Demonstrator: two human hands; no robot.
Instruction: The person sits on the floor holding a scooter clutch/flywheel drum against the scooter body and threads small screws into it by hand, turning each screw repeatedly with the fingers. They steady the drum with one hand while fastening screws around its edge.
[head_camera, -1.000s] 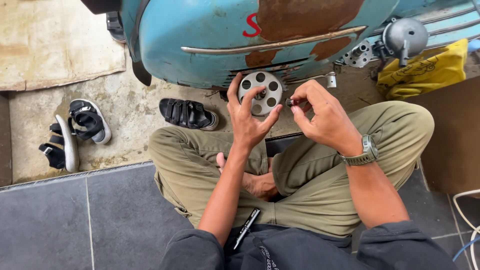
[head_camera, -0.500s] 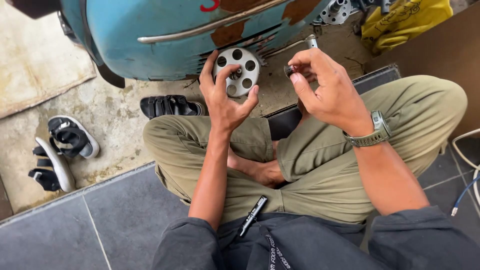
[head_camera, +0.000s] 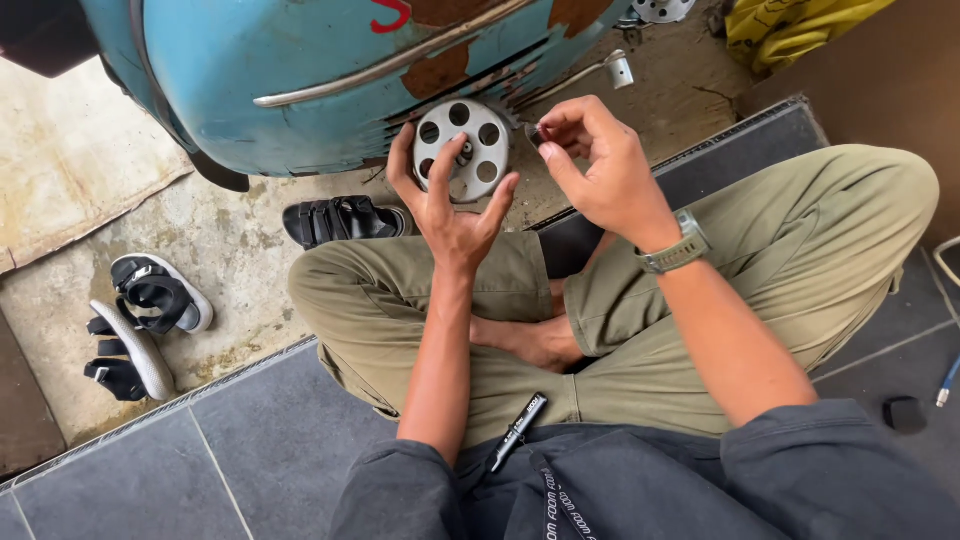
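Observation:
My left hand (head_camera: 440, 205) holds up a round silver metal disc (head_camera: 463, 150) with several round holes, fingers spread around its rim. Just right of the disc, my right hand (head_camera: 595, 165) pinches a small dark part (head_camera: 533, 132) between thumb and fingertips; a watch (head_camera: 678, 246) sits on that wrist. Both hands hover above my crossed legs in olive trousers (head_camera: 780, 250). Behind the disc stands a rusty blue scooter body (head_camera: 300, 70) with a chrome trim strip.
A black sandal (head_camera: 340, 220) lies on the concrete by my left knee. A pair of black and white sandals (head_camera: 140, 320) lies at the far left. A yellow bag (head_camera: 790, 25) and a chrome lever (head_camera: 600, 72) are at the top right. A black pen (head_camera: 517, 430) rests in my lap.
The view has shifted, so the scooter and hands sit lower and more central. Both hands keep their hold on the disc and the small part, still close together.

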